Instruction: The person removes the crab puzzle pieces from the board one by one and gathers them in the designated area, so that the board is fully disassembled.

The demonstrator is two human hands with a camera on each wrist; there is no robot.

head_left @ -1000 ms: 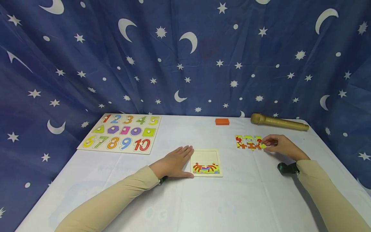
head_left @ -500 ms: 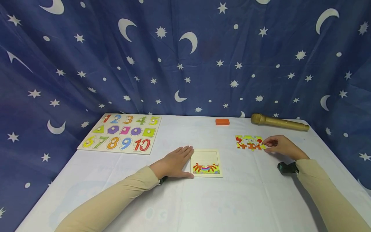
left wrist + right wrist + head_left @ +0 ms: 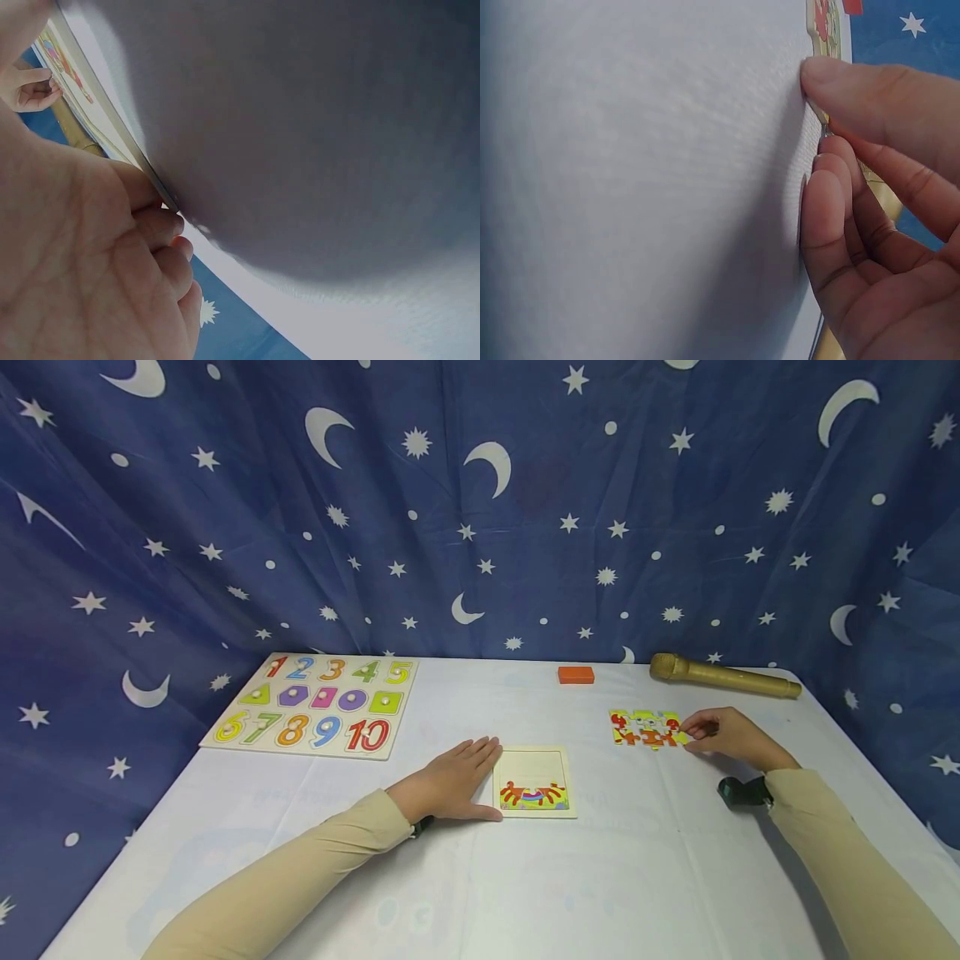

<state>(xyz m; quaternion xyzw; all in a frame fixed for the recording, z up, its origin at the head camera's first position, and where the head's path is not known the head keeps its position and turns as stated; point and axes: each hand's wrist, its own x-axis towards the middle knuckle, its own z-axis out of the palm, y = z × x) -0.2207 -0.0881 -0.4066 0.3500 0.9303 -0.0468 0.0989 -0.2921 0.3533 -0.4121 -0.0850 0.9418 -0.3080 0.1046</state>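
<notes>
My left hand [image 3: 453, 781] lies with straight fingers along the left edge of a small square wooden puzzle tray [image 3: 534, 762]. The tray's lower strip holds fitted jigsaw pieces [image 3: 531, 795] with red legs and a rainbow; its upper part is bare wood. In the left wrist view the fingers touch the tray's edge [image 3: 112, 112]. To the right, my right hand [image 3: 723, 739] pinches the yellow end piece [image 3: 682, 737] of a cluster of loose jigsaw pieces [image 3: 647, 731] on the table. Its thumb [image 3: 840, 82] presses on that edge in the right wrist view.
A wooden number-and-shape puzzle board [image 3: 300, 750] with small knobs lies at the back left. An orange block [image 3: 576, 675] is at the back edge, left of a gold microphone [image 3: 723, 677]. Behind the white table [image 3: 570, 868] hangs a blue star-and-moon curtain [image 3: 525, 535].
</notes>
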